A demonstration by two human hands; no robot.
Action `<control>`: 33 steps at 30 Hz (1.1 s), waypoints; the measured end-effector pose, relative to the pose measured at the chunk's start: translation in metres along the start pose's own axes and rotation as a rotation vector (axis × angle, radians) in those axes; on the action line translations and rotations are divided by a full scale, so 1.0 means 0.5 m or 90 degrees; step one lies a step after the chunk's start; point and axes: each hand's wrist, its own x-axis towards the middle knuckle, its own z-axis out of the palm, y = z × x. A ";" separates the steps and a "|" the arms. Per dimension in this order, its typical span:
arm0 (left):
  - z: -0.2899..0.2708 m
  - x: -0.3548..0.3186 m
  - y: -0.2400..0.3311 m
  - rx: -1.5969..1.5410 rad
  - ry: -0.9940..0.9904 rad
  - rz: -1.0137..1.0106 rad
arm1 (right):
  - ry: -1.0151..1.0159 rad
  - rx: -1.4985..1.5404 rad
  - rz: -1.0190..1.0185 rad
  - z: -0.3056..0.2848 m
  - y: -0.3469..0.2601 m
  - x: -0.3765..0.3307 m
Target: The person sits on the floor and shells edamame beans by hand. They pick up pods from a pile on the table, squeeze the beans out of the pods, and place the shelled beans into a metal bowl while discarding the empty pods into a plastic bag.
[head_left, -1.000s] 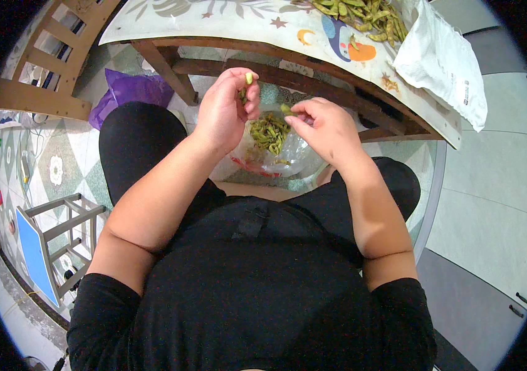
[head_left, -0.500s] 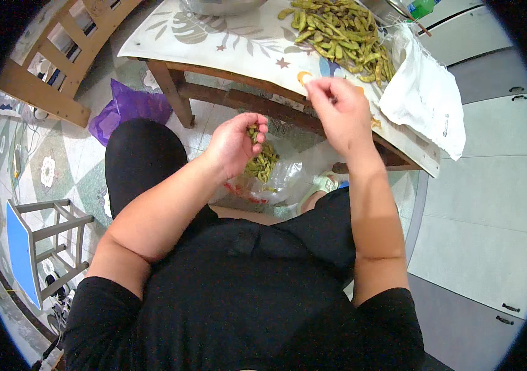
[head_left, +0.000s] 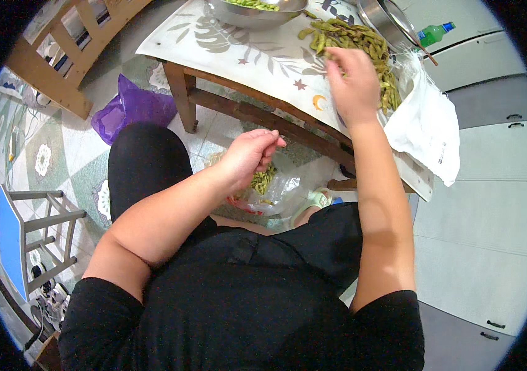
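Observation:
A heap of green-brown soybean pods [head_left: 384, 80] lies on the right part of the low cloth-covered table [head_left: 263, 65]. My right hand [head_left: 356, 86] is over the heap's near-left edge, its fingertips closing on a soybean pod. In front of the table, above the floor, my left hand [head_left: 251, 154] is closed with curled fingers; whatever is inside it is hidden. Below it on the floor, a clear plastic bag [head_left: 285, 188] holds more pods [head_left: 263, 181]. At the table's far side stands a metal bowl [head_left: 260, 17] with bright green beans in it.
A white bag [head_left: 424, 130] hangs over the table's right edge, beside a metal pot [head_left: 390, 25], a brown stick [head_left: 427, 57] and a green bottle [head_left: 435, 34]. On the floor are a purple bag [head_left: 143, 108] and a blue-topped stool [head_left: 13, 238]. Pale cabinets [head_left: 480, 210] stand right.
My right hand has moved up and away from me to the pod heap. My left hand has turned, covering the green pods that showed in it. The view has shifted, showing more of the bowl.

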 end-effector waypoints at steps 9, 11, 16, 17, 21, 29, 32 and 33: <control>0.037 -0.035 0.014 0.066 0.014 0.175 | -0.072 1.044 0.617 -0.080 -0.122 -0.165; 0.049 -0.042 0.006 0.115 0.005 0.234 | -0.076 1.056 0.701 -0.073 -0.140 -0.195; 0.041 -0.042 -0.010 0.229 -0.068 0.242 | -0.171 1.060 0.777 -0.060 -0.147 -0.245; 0.042 -0.041 -0.007 0.185 -0.084 0.228 | -0.186 1.057 0.787 -0.062 -0.148 -0.246; 0.046 -0.042 -0.007 0.109 -0.090 0.215 | -0.287 0.966 0.760 -0.075 -0.146 -0.244; 0.043 -0.044 -0.009 0.239 -0.120 0.246 | -0.414 0.946 0.747 -0.091 -0.142 -0.241; 0.031 -0.036 -0.020 0.344 -0.124 0.397 | -0.422 1.000 0.766 -0.087 -0.145 -0.245; 0.030 -0.036 -0.019 0.365 -0.128 0.414 | -0.419 1.023 0.776 -0.085 -0.146 -0.247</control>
